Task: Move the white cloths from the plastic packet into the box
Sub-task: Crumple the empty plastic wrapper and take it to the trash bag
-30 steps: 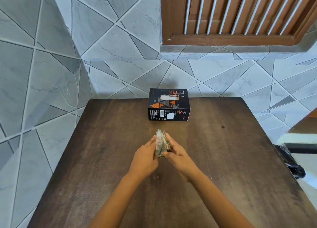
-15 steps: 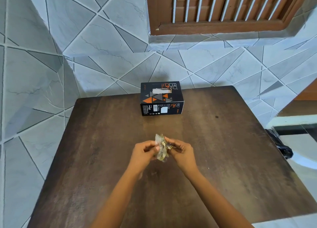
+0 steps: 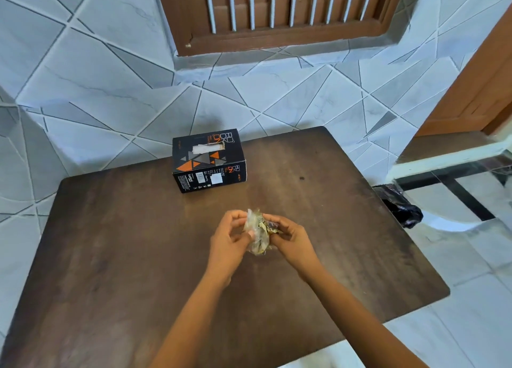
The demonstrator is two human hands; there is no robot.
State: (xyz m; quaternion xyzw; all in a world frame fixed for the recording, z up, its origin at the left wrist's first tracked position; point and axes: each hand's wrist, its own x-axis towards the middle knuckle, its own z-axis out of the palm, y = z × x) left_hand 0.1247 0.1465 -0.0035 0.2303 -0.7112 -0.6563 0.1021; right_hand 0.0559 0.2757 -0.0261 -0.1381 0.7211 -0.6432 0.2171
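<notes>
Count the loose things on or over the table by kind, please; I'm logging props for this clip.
Black and orange box, white showing in its top slot: 1
Crumpled plastic packet, held between left hand and right hand above the wooden table: 1
Total: 2

A dark brown wooden bench (image 3: 138, 256) stands against a far wall (image 3: 277, 96) of pale grey tiles crossed by slanting dark lines. Above it sits a brown wooden window (image 3: 277, 10) with white vertical bars. To the right are an orange-brown door (image 3: 476, 90), a pale tiled floor (image 3: 457, 326) and a crumpled black bag (image 3: 399, 207) just beside the bench edge.
</notes>
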